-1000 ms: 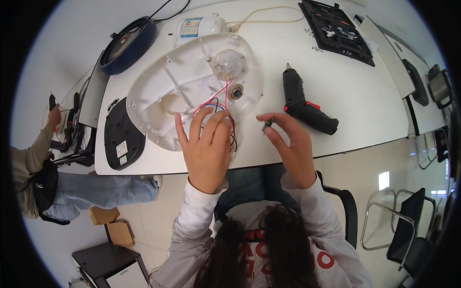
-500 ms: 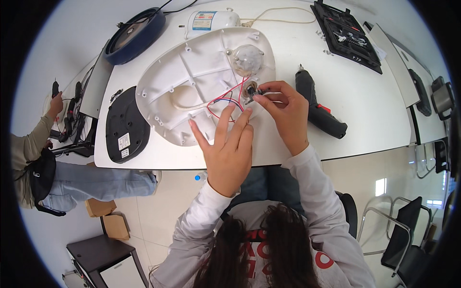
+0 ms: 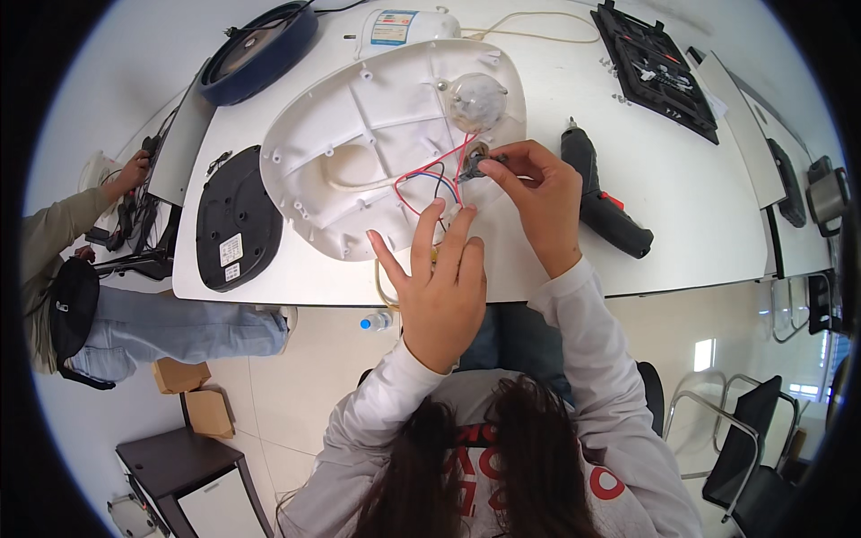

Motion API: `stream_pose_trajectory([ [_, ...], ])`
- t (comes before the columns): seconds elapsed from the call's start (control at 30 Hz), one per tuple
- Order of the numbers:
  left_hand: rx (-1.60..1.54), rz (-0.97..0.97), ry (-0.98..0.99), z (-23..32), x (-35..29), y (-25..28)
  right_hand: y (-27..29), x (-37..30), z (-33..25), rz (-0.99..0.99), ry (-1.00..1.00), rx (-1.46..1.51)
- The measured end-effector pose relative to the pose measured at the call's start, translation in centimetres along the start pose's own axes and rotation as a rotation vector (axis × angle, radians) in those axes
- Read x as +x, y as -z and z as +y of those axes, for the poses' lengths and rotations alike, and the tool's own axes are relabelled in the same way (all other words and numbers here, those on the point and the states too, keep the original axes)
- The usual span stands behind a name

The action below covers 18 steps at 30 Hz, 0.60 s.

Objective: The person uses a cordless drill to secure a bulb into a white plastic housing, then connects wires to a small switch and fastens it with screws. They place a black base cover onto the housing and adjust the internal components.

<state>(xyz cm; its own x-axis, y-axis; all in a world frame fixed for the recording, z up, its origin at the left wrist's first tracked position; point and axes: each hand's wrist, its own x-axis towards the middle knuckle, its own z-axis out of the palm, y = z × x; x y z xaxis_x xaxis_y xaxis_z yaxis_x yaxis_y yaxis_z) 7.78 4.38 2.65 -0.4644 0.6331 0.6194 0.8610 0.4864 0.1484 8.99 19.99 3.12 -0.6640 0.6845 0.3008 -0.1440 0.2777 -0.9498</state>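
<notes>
A large white oval plastic shell (image 3: pixel 368 125) lies upside down on the white table (image 3: pixel 682 206), with a clear dome (image 3: pixel 475 99) and red, blue and black wires (image 3: pixel 430 175) running over it. My left hand (image 3: pixel 439 278) rests flat, fingers spread, on the shell's near edge. My right hand (image 3: pixel 538 197) pinches a small dark part (image 3: pixel 475 166) at the end of the wires, just below the dome.
A black electric screwdriver (image 3: pixel 605 193) lies right of my right hand. A black oval cover (image 3: pixel 235 220) and a dark blue ring (image 3: pixel 260 49) sit to the left, a black tool tray (image 3: pixel 659 67) far right. Another person (image 3: pixel 81 260) sits at the left.
My right hand went from the table edge up to the wire ends under the dome and stays there. My left hand slid slightly toward me along the shell's edge.
</notes>
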Motion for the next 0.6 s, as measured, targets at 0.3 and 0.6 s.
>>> stream_pose_trajectory([
  [0.3, 0.002, -0.02, 0.002, 0.0, 0.0, 0.1, 1.7, 0.8, -0.7, -0.135, -0.012, -0.076],
  [0.6, -0.028, -0.035, 0.013, 0.1, -0.1, -0.1, 1.9, 0.9, -0.6, -0.152, 0.01, -0.081],
])
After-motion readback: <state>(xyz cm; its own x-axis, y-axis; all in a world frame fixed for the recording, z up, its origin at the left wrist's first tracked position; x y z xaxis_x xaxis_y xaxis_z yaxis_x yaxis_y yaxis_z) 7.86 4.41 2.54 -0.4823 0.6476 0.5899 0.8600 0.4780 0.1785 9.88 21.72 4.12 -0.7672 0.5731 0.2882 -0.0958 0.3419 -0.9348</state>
